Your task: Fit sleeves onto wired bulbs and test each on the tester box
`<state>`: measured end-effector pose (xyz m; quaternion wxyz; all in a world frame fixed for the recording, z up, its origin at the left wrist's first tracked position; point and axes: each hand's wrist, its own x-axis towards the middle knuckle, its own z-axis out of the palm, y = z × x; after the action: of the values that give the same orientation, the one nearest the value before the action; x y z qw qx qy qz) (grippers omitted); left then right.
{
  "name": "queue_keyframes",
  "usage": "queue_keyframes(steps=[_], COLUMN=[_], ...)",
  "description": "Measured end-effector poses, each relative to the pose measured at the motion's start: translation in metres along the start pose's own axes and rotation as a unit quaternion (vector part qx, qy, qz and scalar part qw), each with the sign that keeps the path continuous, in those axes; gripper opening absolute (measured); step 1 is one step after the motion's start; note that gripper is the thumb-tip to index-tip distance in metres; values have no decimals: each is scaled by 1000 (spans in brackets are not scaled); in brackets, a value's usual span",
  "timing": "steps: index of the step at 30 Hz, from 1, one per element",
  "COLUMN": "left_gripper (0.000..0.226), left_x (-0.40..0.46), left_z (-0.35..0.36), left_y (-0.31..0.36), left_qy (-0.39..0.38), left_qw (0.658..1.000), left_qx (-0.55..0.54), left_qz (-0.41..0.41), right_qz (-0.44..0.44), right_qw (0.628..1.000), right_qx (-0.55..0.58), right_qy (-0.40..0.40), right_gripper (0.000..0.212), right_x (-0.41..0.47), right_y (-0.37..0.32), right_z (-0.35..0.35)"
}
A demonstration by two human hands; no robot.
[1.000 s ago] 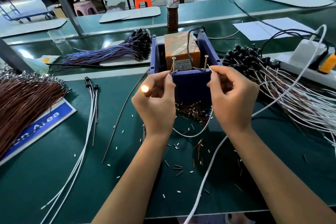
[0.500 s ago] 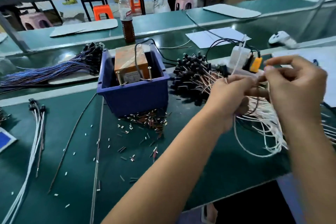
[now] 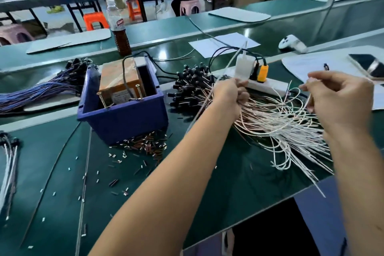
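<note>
The tester box [image 3: 122,118] is a blue bin holding an orange-wrapped transformer with two upright brass screws, left of centre. Right of it lies a pile of wired bulbs [image 3: 270,118] with black sleeved heads [image 3: 191,83] and white and copper leads. My left hand [image 3: 230,95] is curled over that pile, gripping a white wire that runs up and down past it. My right hand [image 3: 340,97] is raised above the leads and pinches a thin white wire end between thumb and fingers. Loose brown sleeves [image 3: 145,145] lie scattered in front of the box.
A white power strip [image 3: 268,85] with a yellow plug sits behind the pile. A bottle [image 3: 119,29], a blue wire bundle [image 3: 39,91], white finished wires [image 3: 9,164], a phone [image 3: 367,64] and a controller [image 3: 292,42] lie around. The table edge runs near right.
Both hands left the tester screws and swung right to the wire pile; the lit bulb is gone from my left hand. The hands have since drawn apart over the leads.
</note>
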<state>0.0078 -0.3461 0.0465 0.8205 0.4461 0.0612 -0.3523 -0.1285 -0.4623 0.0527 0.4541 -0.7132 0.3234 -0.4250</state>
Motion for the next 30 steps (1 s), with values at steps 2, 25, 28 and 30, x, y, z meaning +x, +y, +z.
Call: queue_keyframes(steps=[2, 25, 28, 30], left_gripper=[14, 30, 72, 80], left_x=[4, 11, 5, -1], left_z=[-11, -52, -59, -63], left_y=[8, 31, 19, 11], left_qy=[53, 293, 287, 263], left_qw=[993, 736, 707, 692], left_qx=[29, 490, 552, 587], left_qz=[100, 365, 335, 327], right_qz=[-10, -233, -190, -173], right_qw=[994, 914, 892, 896], right_qx=[-111, -313, -385, -382], right_qy=[-16, -114, -141, -149], right_gripper=[26, 13, 17, 15], right_x=[3, -41, -46, -49], right_y=[5, -13, -4, -1], right_z=[3, 105, 118, 122])
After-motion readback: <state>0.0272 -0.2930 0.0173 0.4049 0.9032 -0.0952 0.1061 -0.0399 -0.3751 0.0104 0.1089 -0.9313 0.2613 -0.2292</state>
